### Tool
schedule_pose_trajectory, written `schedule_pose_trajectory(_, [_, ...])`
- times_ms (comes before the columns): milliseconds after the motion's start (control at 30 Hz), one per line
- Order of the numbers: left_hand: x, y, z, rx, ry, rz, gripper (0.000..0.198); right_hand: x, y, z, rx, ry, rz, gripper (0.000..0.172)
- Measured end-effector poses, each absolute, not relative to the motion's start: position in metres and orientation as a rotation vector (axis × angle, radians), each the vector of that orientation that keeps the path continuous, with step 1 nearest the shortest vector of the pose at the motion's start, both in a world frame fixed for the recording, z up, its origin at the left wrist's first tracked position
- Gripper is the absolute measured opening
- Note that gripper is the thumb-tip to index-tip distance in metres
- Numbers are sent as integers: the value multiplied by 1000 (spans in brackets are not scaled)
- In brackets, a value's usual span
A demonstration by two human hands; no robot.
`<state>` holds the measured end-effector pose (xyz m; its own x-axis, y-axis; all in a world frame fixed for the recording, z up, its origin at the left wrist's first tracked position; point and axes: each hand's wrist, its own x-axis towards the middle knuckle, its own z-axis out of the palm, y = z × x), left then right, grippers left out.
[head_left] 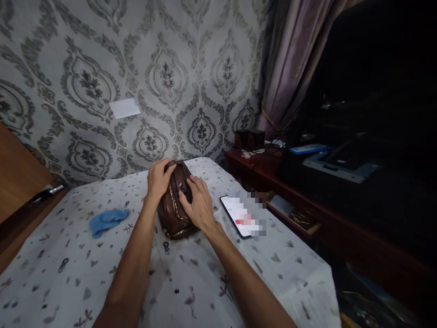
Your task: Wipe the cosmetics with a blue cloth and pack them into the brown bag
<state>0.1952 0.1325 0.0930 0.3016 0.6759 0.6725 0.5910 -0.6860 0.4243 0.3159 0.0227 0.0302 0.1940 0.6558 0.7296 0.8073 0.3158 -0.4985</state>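
Observation:
A dark brown leather bag [170, 212] with gold-toned zippers lies on the patterned white sheet. At its far left side, my left hand [158, 178] is closed on the bag's edge, its thumb across the top. My right hand [199, 203] grips the right side, with the thumb on the front panel close to a zipper and the fingers along the far edge. Parts of the bag are hidden under both hands. Just right of the bag lies a phone [232, 212] with a lit screen, partly blurred out.
A crumpled blue cloth [106, 222] lies left on the sheet [184, 282]. To the right stands a dark red desk [252, 166] with an open drawer [290, 214] and cables. Beyond the sheet is a patterned wall [167, 77] with a white paper [124, 108].

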Motion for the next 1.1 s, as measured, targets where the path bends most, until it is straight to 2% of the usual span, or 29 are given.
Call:
schedule_pose_trajectory(367, [196,132,98,2242,1007,1413,18,313,21,31,-1510,-1498,-183,48])
schedule_pose_trajectory(667, [196,123,101,2287,1270,1368,29,315,27,23,-1412,-1490,-243,47])
schedule_pose_trajectory(867, [197,118,99,2444,1355,1304,22,316,27,25,-1470,-1530,-222,57])
schedule_pose_trajectory(1100, [200,123,99,2421,1272,1362,15,314,21,36,-1589,-1587,-177,50])
